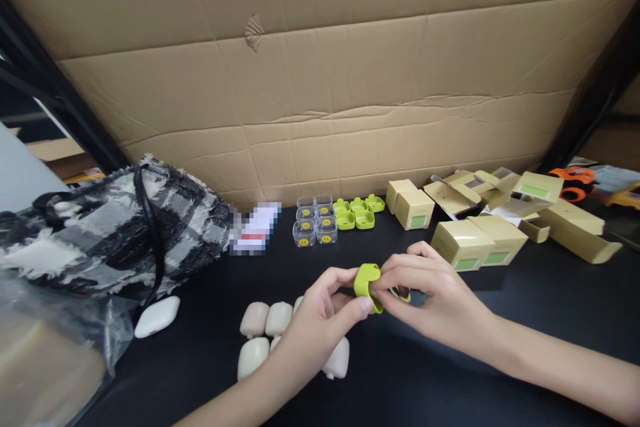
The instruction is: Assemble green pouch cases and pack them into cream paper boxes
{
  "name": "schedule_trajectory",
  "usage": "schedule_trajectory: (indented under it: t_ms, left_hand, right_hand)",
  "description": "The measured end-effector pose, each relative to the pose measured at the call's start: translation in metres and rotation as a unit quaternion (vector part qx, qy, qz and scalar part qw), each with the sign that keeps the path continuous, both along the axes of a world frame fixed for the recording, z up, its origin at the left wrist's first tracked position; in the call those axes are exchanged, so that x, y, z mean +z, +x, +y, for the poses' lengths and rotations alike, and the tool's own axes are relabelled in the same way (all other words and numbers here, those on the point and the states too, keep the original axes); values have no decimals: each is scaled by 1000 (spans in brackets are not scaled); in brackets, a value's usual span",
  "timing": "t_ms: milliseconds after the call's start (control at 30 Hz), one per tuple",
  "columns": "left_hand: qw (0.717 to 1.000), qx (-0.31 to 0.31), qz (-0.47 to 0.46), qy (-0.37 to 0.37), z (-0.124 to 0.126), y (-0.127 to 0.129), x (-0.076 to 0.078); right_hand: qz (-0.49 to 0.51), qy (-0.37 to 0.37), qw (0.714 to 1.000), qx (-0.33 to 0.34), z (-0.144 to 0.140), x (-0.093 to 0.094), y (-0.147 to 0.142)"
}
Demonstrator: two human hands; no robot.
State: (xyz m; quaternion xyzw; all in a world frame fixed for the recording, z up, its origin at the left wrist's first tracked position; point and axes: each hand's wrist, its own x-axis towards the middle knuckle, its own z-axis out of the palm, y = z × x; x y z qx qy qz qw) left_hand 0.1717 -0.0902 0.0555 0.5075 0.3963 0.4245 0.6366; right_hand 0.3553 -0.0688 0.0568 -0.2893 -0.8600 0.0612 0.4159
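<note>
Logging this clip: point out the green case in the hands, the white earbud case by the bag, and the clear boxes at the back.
green case [367, 278], head view, on its curved top between both hands.
white earbud case [157, 317], head view, middle of its shell.
clear boxes [315, 220], head view, centre of the cluster.

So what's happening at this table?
A person holds a lime-green case over a black table, left hand and right hand both gripping it. Cream cases lie below the hands. More green cases, clear ones and small cardboard boxes sit by the cardboard wall.
</note>
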Motion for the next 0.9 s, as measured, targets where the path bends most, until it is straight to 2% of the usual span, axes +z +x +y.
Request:
schedule_trajectory:
  t_ms: [267,400,467,600,767,833,900]
  left_hand:
    - [999,-18,11,33,-3,2,-1]
    - [999,20,12,31,-1,-1,7]
    - [999,31,24,21,0,-2,12]
    - [998,2,59,16,2,-3,16]
    - [995,1,79,54,0,-2,14]
    - [995,-6,79,66,0,-3,12]
    - [994,-20,84,73,0,-4,10]
  right_hand:
    - [-20,6,999,-23,-1,-3,-2]
    - [21,-44,999,-22,1,3,2]
    - [36,-81,996,-3,1,7,3]
    - [45,-137,988,52,1,11,4]
    - [140,-110,983,51,1,7,8]
    - [121,-144,979,74,-1,5,8]
    - [56,-191,975,101,-5,4,7]
